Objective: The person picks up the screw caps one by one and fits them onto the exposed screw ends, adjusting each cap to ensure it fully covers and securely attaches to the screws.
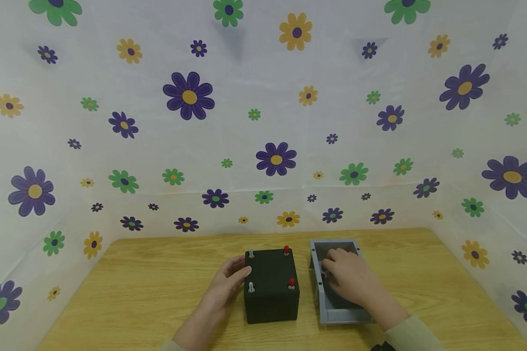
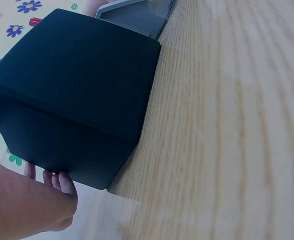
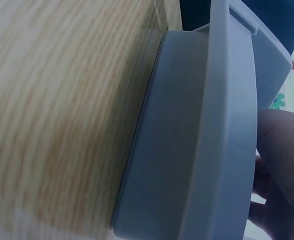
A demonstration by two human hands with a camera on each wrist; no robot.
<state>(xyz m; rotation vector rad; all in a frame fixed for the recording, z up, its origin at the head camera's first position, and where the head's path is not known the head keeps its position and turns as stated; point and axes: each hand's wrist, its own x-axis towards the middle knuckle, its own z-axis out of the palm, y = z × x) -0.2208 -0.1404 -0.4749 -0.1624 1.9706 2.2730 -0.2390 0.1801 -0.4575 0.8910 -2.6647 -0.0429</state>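
A black box (image 1: 271,270) stands on the wooden table, with two bare metal toggle switches (image 1: 251,287) along its left side and two red-capped toggle switches (image 1: 292,282) along its right. My left hand (image 1: 227,282) holds the box's left side, thumb over the top edge, fingers at the back left corner. To the right is a grey open tray (image 1: 344,316). My right hand (image 1: 349,275) reaches down into it with bent fingers. A small red tip (image 1: 322,276) shows beside those fingertips; I cannot tell whether they hold it. The tray's wall hides part of the right fingers in the right wrist view.
The wood-grained table (image 1: 158,282) extends on both sides of the box and tray. A narrow gap separates the box from the tray. A white flowered cloth (image 1: 246,146) rises behind the table and at both sides.
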